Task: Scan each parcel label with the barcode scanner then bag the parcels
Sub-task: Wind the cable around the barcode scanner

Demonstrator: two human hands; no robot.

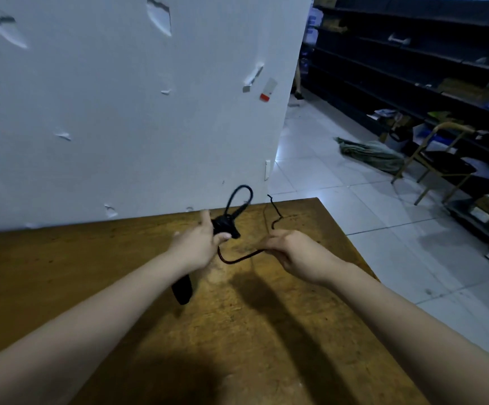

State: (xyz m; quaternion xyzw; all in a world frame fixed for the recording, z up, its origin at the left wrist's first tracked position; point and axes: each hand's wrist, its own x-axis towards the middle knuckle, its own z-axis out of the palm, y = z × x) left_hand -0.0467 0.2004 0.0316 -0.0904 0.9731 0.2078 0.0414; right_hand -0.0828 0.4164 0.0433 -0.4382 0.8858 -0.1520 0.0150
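Observation:
My left hand (pixel 199 244) holds a black barcode scanner (pixel 182 289) above the wooden table (pixel 266 331); the handle sticks out below my wrist and the coiled part of its black cable (pixel 239 204) loops up past my fingers. My right hand (pixel 299 254) is closed on the same cable a little to the right, and a slack stretch of it hangs in a curve between both hands. The cable's loose end trails over the table's far edge. No parcel or bag is in view.
A white wall (pixel 120 112) with torn patches stands right behind the table. To the right are a tiled floor (pixel 354 206), dark shelving (pixel 427 68) with scattered goods, a metal-framed chair (pixel 439 168) and a green sack (pixel 375 153) on the floor.

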